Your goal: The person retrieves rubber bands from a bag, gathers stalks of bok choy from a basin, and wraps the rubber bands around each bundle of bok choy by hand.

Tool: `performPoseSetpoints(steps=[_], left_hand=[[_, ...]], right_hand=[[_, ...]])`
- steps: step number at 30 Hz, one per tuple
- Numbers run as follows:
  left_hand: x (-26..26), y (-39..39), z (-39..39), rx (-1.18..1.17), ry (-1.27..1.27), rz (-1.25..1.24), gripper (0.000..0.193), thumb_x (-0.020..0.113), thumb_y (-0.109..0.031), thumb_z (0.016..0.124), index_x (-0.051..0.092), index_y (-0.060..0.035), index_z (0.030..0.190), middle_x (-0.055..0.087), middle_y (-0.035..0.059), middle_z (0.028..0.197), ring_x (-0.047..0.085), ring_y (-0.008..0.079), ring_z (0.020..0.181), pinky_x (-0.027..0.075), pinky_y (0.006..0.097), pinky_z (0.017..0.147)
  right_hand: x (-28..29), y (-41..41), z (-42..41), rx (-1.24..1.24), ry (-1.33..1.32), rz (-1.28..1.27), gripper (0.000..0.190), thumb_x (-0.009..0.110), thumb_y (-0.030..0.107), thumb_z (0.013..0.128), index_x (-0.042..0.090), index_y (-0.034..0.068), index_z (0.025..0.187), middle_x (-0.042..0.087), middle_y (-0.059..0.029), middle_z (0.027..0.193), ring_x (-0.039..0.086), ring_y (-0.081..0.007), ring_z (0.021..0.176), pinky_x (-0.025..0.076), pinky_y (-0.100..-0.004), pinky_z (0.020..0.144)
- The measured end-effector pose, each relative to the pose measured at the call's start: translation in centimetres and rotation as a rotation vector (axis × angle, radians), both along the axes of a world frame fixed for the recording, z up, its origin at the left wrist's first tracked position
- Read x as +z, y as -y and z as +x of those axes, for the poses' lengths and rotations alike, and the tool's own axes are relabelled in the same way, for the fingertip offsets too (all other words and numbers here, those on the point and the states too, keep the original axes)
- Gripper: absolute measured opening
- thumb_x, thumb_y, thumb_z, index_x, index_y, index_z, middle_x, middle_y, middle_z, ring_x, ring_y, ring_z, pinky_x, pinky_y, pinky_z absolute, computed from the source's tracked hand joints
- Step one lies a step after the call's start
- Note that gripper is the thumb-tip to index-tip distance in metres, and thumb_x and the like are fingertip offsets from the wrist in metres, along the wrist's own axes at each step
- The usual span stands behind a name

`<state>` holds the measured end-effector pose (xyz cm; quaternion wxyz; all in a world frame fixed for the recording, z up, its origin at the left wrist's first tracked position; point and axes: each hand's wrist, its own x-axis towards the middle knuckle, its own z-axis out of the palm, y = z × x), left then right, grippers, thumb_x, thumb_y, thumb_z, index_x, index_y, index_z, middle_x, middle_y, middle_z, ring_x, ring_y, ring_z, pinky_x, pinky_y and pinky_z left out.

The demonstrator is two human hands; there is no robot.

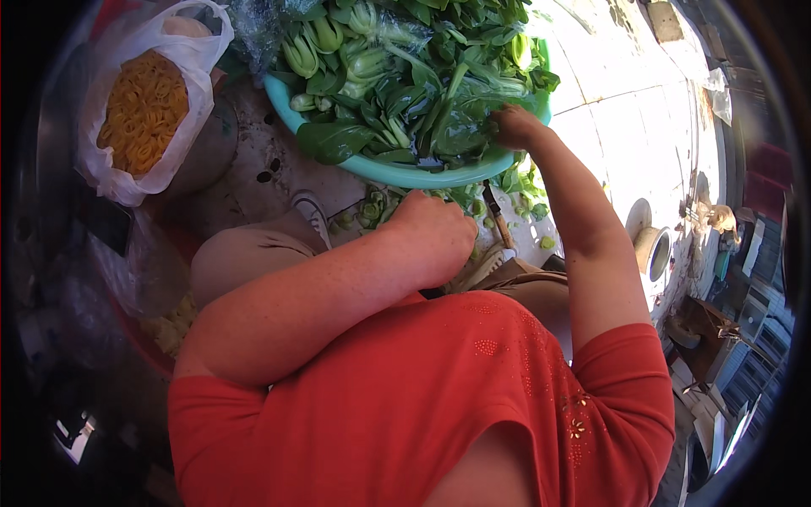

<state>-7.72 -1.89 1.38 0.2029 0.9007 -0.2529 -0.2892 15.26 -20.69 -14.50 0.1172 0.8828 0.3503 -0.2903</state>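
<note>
A turquoise plastic basin (405, 176) in front of me holds water and heaped bok choy (304, 56). My right hand (516, 128) reaches over the basin's right side, its fingertips against the wet green leaves (459, 123). Whether those fingers grip a leaf is not plain. My left hand (434, 231) is curled above my lap, just short of the basin's near rim; its palm is turned away, and anything inside it is hidden. Between the hands, a knife (500, 222) with a wooden handle and dark blade lies below the rim, among cut bok choy pieces (532, 190).
At the left, a white plastic bag (199, 95) stands full of yellow ring-shaped food (142, 114). A dark phone-like slab (104, 218) lies below it. Pale tiled floor (621, 127) stretches right, with a round metal pot (656, 253). My shoes (310, 215) flank the trimmings.
</note>
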Motion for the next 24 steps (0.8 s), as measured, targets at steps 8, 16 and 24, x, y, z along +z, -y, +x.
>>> performPoseSetpoints(steps=[8,16,24], left_hand=[[0.0,-0.3,0.7,0.007,-0.007,0.005,0.018,0.057,-0.014,0.083,0.061,-0.0053,0.099,0.065,0.0109,0.096,0.067,0.0273,0.090,0.050,0.0442,0.078],[0.6,-1.1,3.5,0.208,0.022,0.078,0.026,0.063,-0.018,0.081,0.060,-0.0039,0.103,0.065,0.0118,0.098,0.065,0.0289,0.095,0.050,0.0445,0.082],[-1.3,-2.1,7.4,0.524,0.365,-0.188,0.076,0.073,-0.036,0.077,0.043,-0.0053,0.139,0.055,0.0199,0.131,0.054,0.0343,0.121,0.041,0.0406,0.105]], right_hand=[[0.5,-0.6,1.6,-0.290,-0.084,0.210,0.058,0.076,0.030,0.072,0.056,0.005,0.121,0.065,-0.0220,0.108,0.063,-0.0383,0.101,0.050,-0.0424,0.087],[3.7,0.3,1.9,-0.388,-0.035,0.413,0.052,0.082,0.030,0.068,0.065,0.008,0.112,0.069,-0.0163,0.101,0.066,-0.0323,0.095,0.052,-0.0397,0.082],[13.5,0.3,-5.0,-0.577,-0.393,0.730,0.048,0.080,0.021,0.077,0.064,0.002,0.119,0.069,-0.0085,0.084,0.063,-0.0125,0.070,0.051,-0.0266,0.063]])
